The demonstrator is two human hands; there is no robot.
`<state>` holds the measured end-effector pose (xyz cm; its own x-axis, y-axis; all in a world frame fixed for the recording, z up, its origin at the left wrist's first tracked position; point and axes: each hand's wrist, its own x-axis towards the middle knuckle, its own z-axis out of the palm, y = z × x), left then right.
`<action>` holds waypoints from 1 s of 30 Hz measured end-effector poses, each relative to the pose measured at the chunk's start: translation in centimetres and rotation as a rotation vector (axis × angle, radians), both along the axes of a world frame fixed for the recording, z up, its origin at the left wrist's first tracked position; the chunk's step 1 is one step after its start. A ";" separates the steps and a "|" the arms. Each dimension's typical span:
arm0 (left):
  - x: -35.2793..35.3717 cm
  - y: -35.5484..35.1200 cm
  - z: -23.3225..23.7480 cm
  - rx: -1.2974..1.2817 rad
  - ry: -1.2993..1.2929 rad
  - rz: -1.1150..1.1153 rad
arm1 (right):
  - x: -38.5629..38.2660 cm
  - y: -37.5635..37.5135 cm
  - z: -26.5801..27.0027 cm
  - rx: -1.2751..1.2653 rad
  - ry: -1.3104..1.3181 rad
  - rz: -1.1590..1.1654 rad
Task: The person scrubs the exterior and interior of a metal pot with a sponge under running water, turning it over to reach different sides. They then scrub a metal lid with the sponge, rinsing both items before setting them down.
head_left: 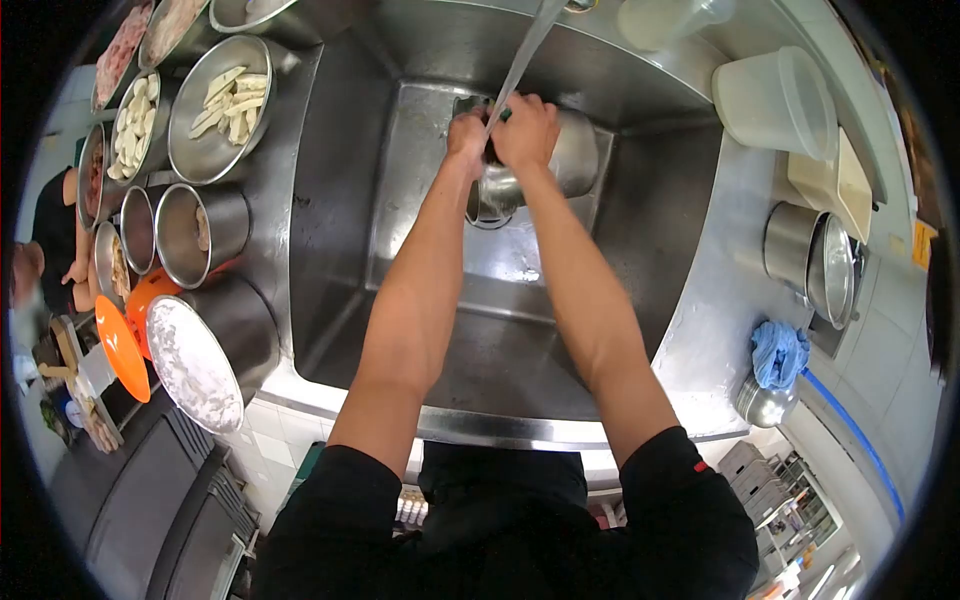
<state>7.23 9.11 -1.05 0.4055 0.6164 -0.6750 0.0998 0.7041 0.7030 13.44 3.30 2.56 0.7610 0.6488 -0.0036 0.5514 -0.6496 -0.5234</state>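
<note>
Both arms reach into a deep steel sink. My left hand is closed beside the falling water, its fingers partly hidden. Close against it, my right hand has its fingers curled over. A small dark green thing shows between the hands, too covered to name. A steel pot lies on its side against my right hand. Below the hands is a shiny metal container, partly hidden by the wrists. A stream of water runs down onto the hands.
At left stand steel bowls of pale cut pieces, a steel pot, a tub of white powder and an orange lid. At right are a plastic bucket, steel pots and a blue cloth. Another person stands far left.
</note>
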 end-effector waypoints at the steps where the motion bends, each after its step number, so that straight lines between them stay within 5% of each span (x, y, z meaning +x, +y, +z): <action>1: 0.3 0.3 -0.1 0.001 0.000 -0.007 | -1.2 -0.9 -0.3 0.062 -0.032 -0.001; 4: 1.1 1.4 1.5 0.023 0.308 -0.045 | -5.6 -4.2 -0.4 0.189 -0.072 -0.040; 8: 1.3 2.1 -2.6 -0.031 0.117 0.006 | -7.5 -5.5 -0.7 0.304 -0.088 -0.119; 13: 0.7 3.0 -2.1 -0.129 0.095 -0.035 | -4.5 -3.1 -1.3 0.326 -0.135 -0.183; 17: -1.0 0.5 2.2 0.013 0.147 -0.072 | -5.4 -7.5 -2.3 0.318 -0.024 -0.314; 22: -7.3 3.0 -2.0 -0.237 0.118 0.075 | -0.9 -16.0 -6.6 0.279 -0.015 -0.511; 25: -9.6 3.9 -2.0 -0.165 0.305 0.098 | 0.7 -16.7 -6.3 0.275 0.380 -0.565; 27: -8.6 2.9 0.8 -0.180 0.341 0.131 | 0.5 -16.0 -4.1 0.279 0.437 -0.617; 30: -8.7 3.0 -1.6 0.071 0.509 0.182 | -0.1 -14.8 -3.5 0.300 0.469 -0.622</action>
<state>-1.51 12.13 -2.63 -0.0793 0.6974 -0.7123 0.3211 0.6943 0.6441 13.37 -11.53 -0.89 0.9435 0.1345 -0.3030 -0.1799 -0.5601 -0.8087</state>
